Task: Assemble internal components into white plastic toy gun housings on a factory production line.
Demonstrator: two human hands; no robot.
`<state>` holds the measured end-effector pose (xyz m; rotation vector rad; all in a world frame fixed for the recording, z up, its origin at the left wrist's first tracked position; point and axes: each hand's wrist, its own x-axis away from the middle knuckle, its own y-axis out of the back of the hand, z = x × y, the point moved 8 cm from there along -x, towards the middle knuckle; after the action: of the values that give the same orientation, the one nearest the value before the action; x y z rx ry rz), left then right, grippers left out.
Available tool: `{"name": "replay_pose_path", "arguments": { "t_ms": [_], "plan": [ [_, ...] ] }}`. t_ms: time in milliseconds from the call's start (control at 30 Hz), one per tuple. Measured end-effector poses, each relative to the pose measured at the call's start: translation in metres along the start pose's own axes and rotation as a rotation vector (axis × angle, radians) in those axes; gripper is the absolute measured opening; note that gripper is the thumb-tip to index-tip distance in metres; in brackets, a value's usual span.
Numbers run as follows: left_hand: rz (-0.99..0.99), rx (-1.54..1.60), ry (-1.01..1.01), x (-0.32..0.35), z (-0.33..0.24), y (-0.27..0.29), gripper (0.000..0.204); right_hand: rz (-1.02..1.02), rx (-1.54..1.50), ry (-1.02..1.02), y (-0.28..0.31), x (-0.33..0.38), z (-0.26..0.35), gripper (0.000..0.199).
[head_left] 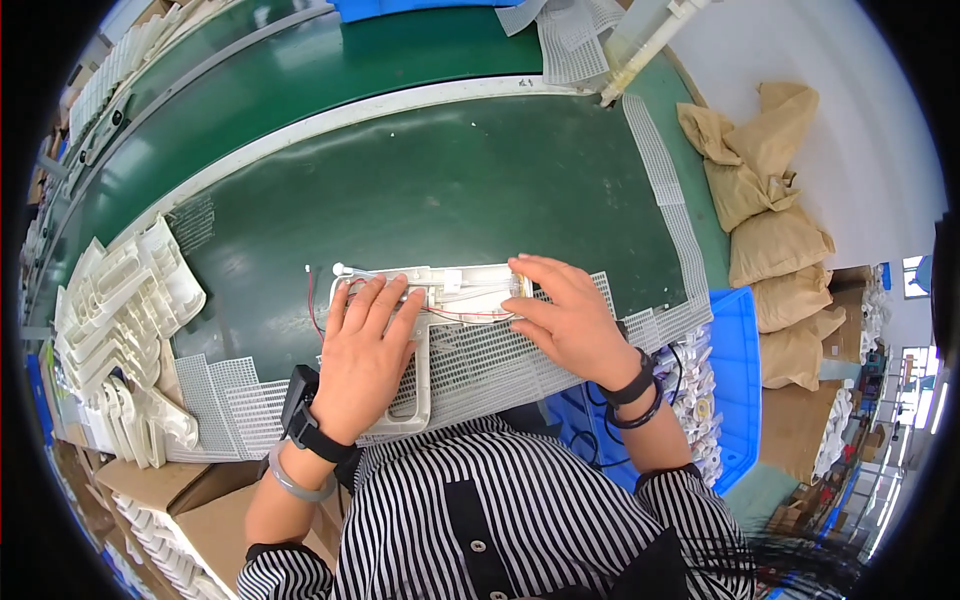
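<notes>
Green bench (440,190): a wide curved work surface fills the upper half of the view, with a second green strip and a white rail behind it.

Sacks (770,210): tan sacks are piled along the right side, well apart from the hands.

Blue bin (738,350): it stands at the person's right, below the bench edge, and holds small white parts and dark cable.

Housing stack (120,320): white moulded housings are piled at the left end of the bench, near the left forearm but not touching it. Cartons (190,500) stand below them.

Mesh sheets (500,355): white perforated sheets lie along the near edge of the bench, under the work. Another strip runs up the right edge.

Housing (425,305): one white, pistol-shaped plastic shell lies flat on the mesh, directly in front of the person, long body running left to right, handle pointing toward the person. Red wires (320,315) loop out at its left end and run along its open inside.

Left hand (365,355): palm down, fingers spread and laid flat over the left part of the housing and its handle, pressing rather than gripping. A black watch and a grey band sit on the wrist.

Right hand (565,315): palm down at the right end of the housing, fingers extended, fingertips touching the shell's right end. It holds nothing that can be seen. Black bands sit on the wrist.
</notes>
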<state>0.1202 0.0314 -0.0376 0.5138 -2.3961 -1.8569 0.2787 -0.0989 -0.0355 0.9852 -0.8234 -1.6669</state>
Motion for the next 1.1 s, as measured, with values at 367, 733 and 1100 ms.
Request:
{"name": "replay_pose_path", "arguments": {
  "t_ms": [367,733,1100],
  "plan": [
    [-0.068,-0.083,-0.033,0.037,0.011,-0.008,0.054,-0.093,-0.081,-0.069,-0.013,-0.008,-0.005,0.011],
    [0.077,-0.069,0.015,0.044,0.012,-0.02,0.075,-0.064,0.065,-0.003,-0.016,-0.012,0.002,0.015],
    [0.077,-0.069,0.016,0.039,0.005,-0.018,0.068,0.03,-0.051,0.105,-0.022,-0.005,0.0,0.026]
  ]
}}
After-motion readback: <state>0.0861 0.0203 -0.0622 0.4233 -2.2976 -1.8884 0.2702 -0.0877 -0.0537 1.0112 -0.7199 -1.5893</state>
